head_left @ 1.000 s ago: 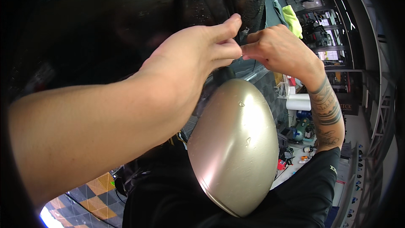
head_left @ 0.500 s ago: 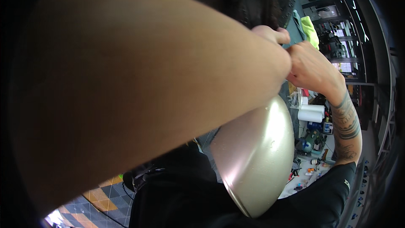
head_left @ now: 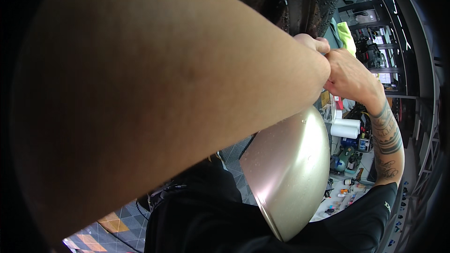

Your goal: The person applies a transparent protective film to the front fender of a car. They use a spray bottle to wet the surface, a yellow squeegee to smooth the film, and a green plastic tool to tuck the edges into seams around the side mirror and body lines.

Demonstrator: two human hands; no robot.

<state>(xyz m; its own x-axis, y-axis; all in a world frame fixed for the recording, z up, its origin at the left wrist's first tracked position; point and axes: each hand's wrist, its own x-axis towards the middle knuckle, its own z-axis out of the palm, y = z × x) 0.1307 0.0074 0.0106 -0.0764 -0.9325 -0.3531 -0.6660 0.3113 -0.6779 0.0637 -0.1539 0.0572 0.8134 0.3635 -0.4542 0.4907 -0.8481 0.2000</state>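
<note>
Left forearm: in the head view, this bare forearm (head_left: pixel 154 79) spans the left and middle; a second ago it lay lower and the hand beyond it showed fully.
Left hand: mostly hidden behind its own wrist, this left hand (head_left: pixel 315 43) shows only a knuckled edge; I cannot tell how far open it is or what it grips.
Right hand: fingers bent inward, the right hand (head_left: pixel 349 74) meets the left; anything pinched there is hidden. Both appear farther right than a second ago, nearly unchanged since half a second ago.
Mirror housing: the champagne-coloured car side mirror housing (head_left: pixel 300 168) is below the hands, dotted with drops, its upper left now covered by the forearm.
Car: black bodywork (head_left: pixel 330 0), beaded with water, rises above the hands.
Room: yellow-green cloth (head_left: pixel 346 37), white paper rolls (head_left: pixel 345 128), white tabletop (head_left: pixel 321 213) with small bottles, checkered floor (head_left: pixel 133 225).
Edges: the housing's lower tip meets the black shirt (head_left: pixel 206 225); a gap separates its right rim from the tattooed right forearm (head_left: pixel 387 133).
</note>
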